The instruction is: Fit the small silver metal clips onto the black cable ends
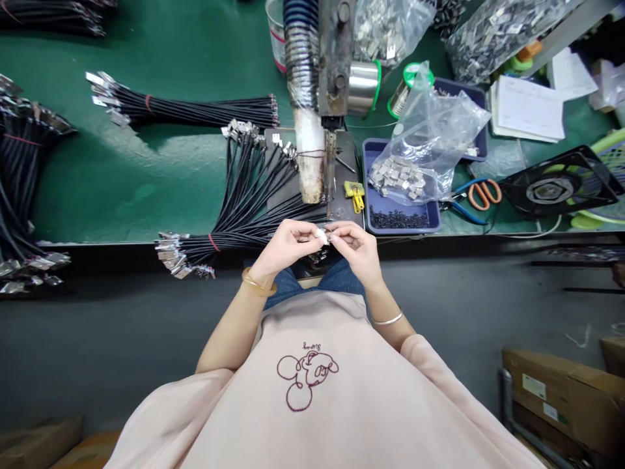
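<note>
My left hand (294, 246) and my right hand (358, 249) meet at the bench edge, below the machine's nozzle. Between the left thumb and fingers is a small white connector (321, 236). The right fingertips are closed in a pinch against a tiny shiny metal piece (329, 238) beside it; its exact shape is mostly hidden by the fingers. Just left of my left hand lies a bundle of black cables (244, 236) with metal connector ends, tied with a red band. More loose black cables (244, 176) fan out behind it.
Over the hands hangs a machine head (336, 65) beside a taped hose (307, 150). To its right are a blue tray (367, 195) with a bag of metal shells (400, 179), blue pliers (461, 207), orange-handled scissors (484, 194) and a black fan (549, 191). Solder spools (364, 88) stand behind.
</note>
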`<state>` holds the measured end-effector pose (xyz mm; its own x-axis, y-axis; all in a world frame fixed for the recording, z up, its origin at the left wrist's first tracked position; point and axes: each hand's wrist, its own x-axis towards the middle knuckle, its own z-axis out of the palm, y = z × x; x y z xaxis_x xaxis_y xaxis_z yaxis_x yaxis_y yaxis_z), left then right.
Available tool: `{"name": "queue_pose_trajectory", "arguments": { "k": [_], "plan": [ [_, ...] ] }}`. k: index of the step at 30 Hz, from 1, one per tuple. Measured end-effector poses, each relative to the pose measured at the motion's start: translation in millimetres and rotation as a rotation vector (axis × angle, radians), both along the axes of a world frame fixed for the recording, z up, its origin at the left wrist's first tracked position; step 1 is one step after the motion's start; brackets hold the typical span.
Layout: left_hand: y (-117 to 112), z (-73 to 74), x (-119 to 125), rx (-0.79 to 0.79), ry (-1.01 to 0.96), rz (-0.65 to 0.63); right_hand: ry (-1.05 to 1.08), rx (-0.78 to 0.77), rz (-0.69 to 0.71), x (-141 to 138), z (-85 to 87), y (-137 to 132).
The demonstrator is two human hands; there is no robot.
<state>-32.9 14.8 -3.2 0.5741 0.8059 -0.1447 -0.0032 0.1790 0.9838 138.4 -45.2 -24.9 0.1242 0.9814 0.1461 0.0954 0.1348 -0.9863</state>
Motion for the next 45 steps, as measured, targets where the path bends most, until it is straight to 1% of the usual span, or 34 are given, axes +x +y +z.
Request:
{"name": "queue_pose_trajectory", "arguments": {
  "k": [2,4,8,12,15,18,21,23,25,29,34,41,45],
  "plan": [
    [-1,-0.9,1,-0.014,-0.013,0.027,0.018,-0.023,-0.042,0,-0.9,0],
    [-2,-0.6,4,-0.025,-0.031,0.066,-0.030,0.013,-0.115,-1,1.3,-3],
    [-4,-0.3,10,-0.025,-0.044,0.129,-0.231,0.228,-0.214,-3,10.5,-9],
    [-6,-2.7,14,-0.006,-0.036,0.183,-0.428,0.420,-0.222,-4,15.9,-8],
    [-6,-4.8,16,0.012,-0.031,0.228,-0.523,0.500,-0.213,-4,15.0,-7],
    [-7,-5.3,17,0.011,-0.032,0.266,-0.516,0.479,-0.219,-3,11.0,-7],
    [-8,-4.6,19,0.003,-0.042,0.278,-0.380,0.339,-0.253,-3,6.4,-7],
    [-8,-4.5,19,0.011,-0.034,0.291,-0.323,0.269,-0.237,-3,4.3,-6],
    [-8,-4.7,20,0.031,-0.022,0.302,-0.345,0.301,-0.224,-3,3.1,-4],
    [-7,-4.6,22,0.074,-0.012,0.324,-0.526,0.482,-0.229,-3,1.6,1],
    [-5,-2.2,24,0.096,0.010,0.346,-0.660,0.583,-0.211,0,-0.9,5],
    [-3,4.0,26,0.060,0.022,0.406,-0.699,0.615,-0.186,1,-0.6,10],
    [-3,8.3,27,0.057,0.022,0.424,-0.730,0.582,-0.196,1,0.3,11]
  ]
}}
